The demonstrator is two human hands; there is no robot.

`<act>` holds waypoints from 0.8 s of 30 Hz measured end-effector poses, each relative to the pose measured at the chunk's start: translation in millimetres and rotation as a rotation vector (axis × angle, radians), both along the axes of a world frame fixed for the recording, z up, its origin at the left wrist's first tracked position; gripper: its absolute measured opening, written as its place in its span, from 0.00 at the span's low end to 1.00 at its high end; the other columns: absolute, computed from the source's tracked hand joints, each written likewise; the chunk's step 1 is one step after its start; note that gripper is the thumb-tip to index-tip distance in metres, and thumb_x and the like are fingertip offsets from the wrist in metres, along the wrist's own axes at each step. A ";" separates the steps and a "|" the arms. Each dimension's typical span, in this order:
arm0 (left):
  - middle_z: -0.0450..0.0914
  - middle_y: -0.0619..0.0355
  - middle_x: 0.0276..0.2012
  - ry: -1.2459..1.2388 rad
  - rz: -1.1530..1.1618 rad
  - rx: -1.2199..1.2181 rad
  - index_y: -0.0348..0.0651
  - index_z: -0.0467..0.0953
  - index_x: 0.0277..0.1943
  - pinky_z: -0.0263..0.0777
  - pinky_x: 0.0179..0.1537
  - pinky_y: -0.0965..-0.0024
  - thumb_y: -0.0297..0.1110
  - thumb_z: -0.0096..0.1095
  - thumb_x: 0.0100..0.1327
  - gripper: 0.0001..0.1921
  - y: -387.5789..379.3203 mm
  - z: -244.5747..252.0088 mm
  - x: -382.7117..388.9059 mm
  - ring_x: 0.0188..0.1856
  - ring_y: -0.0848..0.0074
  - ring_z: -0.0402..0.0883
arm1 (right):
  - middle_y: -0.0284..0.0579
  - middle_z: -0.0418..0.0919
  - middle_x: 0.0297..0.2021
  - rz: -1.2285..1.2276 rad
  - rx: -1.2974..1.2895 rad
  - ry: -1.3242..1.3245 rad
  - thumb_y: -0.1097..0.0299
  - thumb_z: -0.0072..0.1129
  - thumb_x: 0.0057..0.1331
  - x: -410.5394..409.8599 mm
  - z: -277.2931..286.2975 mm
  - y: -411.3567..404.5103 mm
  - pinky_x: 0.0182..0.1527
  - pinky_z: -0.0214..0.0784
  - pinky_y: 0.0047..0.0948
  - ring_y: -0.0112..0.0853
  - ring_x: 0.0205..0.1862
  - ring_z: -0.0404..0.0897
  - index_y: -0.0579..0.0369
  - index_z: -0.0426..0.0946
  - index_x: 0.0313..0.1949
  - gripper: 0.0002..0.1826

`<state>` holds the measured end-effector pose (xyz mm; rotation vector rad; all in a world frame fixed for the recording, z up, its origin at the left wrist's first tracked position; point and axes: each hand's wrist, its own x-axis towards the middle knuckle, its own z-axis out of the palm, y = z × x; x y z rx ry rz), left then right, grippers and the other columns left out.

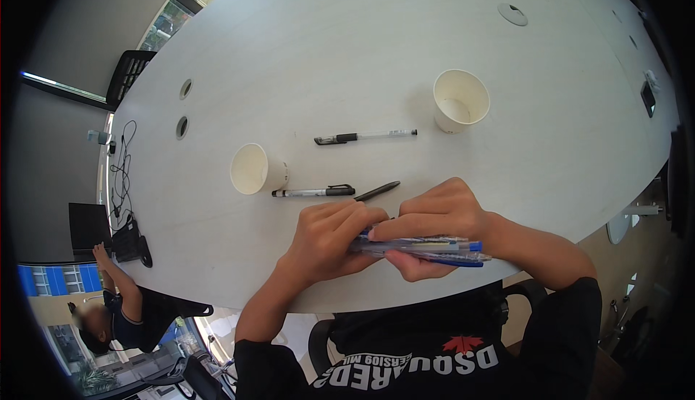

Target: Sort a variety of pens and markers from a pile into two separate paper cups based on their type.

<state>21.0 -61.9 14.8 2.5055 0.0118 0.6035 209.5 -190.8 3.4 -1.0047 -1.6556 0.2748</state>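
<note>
A bundle of several clear-barrelled pens with blue ends is gripped between both hands near the table's front edge. My left hand closes around the bundle's left end. My right hand has fingers above and a thumb below the same pens. Just beyond my left hand, a slim dark pen lies at a slant, its lower end beside my knuckles. A capped black pen lies to its left. Farther off rests a clear gel pen with a black grip. My fingers partly hide the bundle.
A white paper cup stands open-topped at right; another paper cup is at left, beside the capped pen. Black cables trail along the left edge of the white table. A seated person is by that side. A phone lies far right.
</note>
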 end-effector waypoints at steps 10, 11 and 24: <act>0.80 0.60 0.30 -0.076 0.086 0.102 0.42 0.81 0.44 0.75 0.33 0.65 0.31 0.81 0.48 0.20 -2.1 -7.5 4.0 0.30 0.68 0.82 | 0.30 0.83 0.32 -0.045 -0.009 -0.101 0.69 0.78 0.56 -4.2 -0.6 -3.1 0.21 0.70 0.24 0.24 0.24 0.81 0.45 0.87 0.44 0.16; 0.80 0.60 0.30 -0.076 0.088 0.103 0.42 0.81 0.44 0.75 0.33 0.65 0.31 0.81 0.48 0.20 -1.9 -6.3 3.8 0.30 0.68 0.82 | 0.29 0.83 0.32 -0.049 0.000 -0.100 0.69 0.79 0.56 -5.0 -2.4 -3.0 0.21 0.69 0.23 0.24 0.24 0.80 0.45 0.87 0.44 0.16; 0.84 0.55 0.34 -0.147 0.012 0.025 0.37 0.80 0.46 0.79 0.36 0.64 0.30 0.80 0.52 0.20 -4.1 -12.1 2.4 0.35 0.64 0.86 | 0.30 0.82 0.27 -0.082 0.106 -0.214 0.67 0.82 0.55 -8.7 -8.5 -1.3 0.19 0.69 0.19 0.22 0.20 0.78 0.45 0.89 0.46 0.18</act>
